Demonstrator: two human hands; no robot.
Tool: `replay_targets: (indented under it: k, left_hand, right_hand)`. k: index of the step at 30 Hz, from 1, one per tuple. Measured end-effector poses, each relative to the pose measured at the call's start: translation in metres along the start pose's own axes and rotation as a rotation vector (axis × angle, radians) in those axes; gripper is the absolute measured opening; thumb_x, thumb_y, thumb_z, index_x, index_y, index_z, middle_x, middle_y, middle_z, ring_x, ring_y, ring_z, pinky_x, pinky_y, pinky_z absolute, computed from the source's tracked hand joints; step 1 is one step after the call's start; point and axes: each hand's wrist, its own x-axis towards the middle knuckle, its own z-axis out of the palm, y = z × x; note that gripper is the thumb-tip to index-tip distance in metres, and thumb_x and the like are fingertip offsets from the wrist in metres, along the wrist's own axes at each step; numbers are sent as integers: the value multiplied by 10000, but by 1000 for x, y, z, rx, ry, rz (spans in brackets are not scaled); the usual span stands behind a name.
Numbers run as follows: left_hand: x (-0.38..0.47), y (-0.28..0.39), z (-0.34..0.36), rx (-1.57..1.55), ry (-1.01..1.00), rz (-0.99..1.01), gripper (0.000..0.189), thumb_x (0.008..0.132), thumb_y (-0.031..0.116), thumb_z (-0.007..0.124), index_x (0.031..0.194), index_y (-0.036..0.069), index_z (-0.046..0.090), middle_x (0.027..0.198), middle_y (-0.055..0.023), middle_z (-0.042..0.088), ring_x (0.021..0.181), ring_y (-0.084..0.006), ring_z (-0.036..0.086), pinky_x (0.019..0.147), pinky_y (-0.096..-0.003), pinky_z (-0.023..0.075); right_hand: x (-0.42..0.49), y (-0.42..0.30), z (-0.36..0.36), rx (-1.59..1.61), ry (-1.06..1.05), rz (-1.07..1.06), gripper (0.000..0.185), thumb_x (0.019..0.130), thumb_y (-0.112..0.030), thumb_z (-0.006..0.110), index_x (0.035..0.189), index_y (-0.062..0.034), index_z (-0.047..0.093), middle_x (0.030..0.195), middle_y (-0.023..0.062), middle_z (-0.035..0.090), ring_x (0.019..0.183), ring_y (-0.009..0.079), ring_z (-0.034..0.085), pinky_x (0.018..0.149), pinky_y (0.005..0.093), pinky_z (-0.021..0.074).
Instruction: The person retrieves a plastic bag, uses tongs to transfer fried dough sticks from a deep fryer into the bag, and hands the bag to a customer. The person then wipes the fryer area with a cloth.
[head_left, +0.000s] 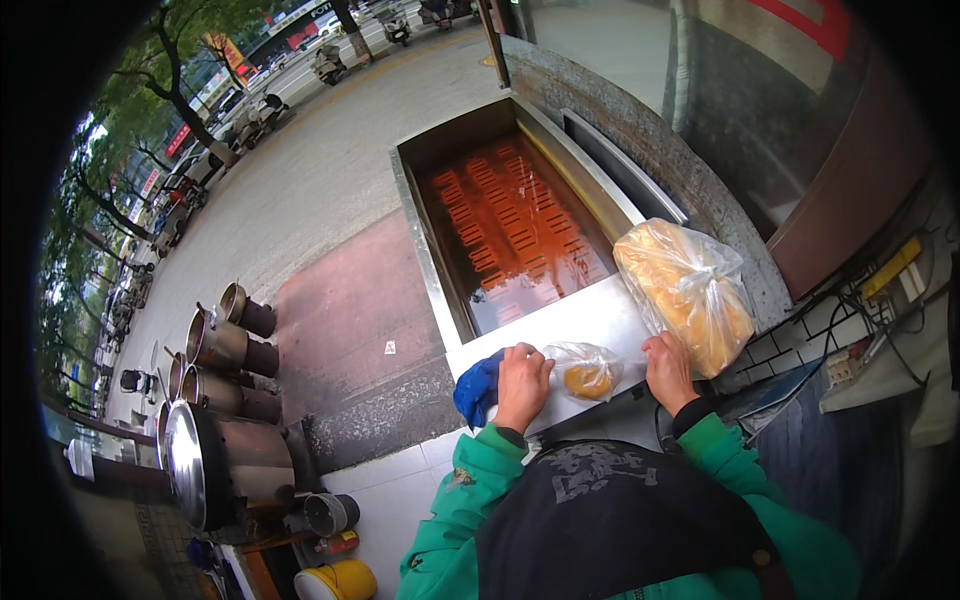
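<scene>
On the white metal ledge (592, 307) in front of me lies a small clear plastic bag (596, 367) with a round yellow piece of food inside. My left hand (523, 386) pinches the bag's left edge with curled fingers. Under and left of that hand is a crumpled blue bundle (476, 390), cloth or plastic; I cannot tell which. At the bag's right end the fingers of my right hand (670, 371) are drawn together on its thin film. Just beyond that hand a large knotted clear bag (682, 292) of yellow bread-like food rests on the ledge's right end.
Behind the ledge is a steel-rimmed basin (439, 277) holding reddish liquid over a slotted plate. Several metal pots (217, 345) stand at left, near a big lidded pot (259, 465). A yellow bucket (337, 581) sits on the floor. Cables (862, 315) hang at right.
</scene>
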Motion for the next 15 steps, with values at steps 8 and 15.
replay_targets:
  k: [8,15]
  left_hand:
    - [29,4,-5,-509,-146,-576,286,811,238,631,700,-25,621,799,-110,657,713,-188,562,652,-280,432]
    - [55,33,-5,-1111,-298,-541,207,895,248,536,848,55,597,945,-52,657,781,-81,501,696,-226,382]
  right_hand:
    - [24,-15,-28,162,26,122,69,775,-20,529,803,-35,590,768,139,541,737,348,538,656,418,427]
    - [42,-54,-52,412,22,214,88,797,-27,531,843,-33,606,779,124,551,722,308,555,625,364,438]
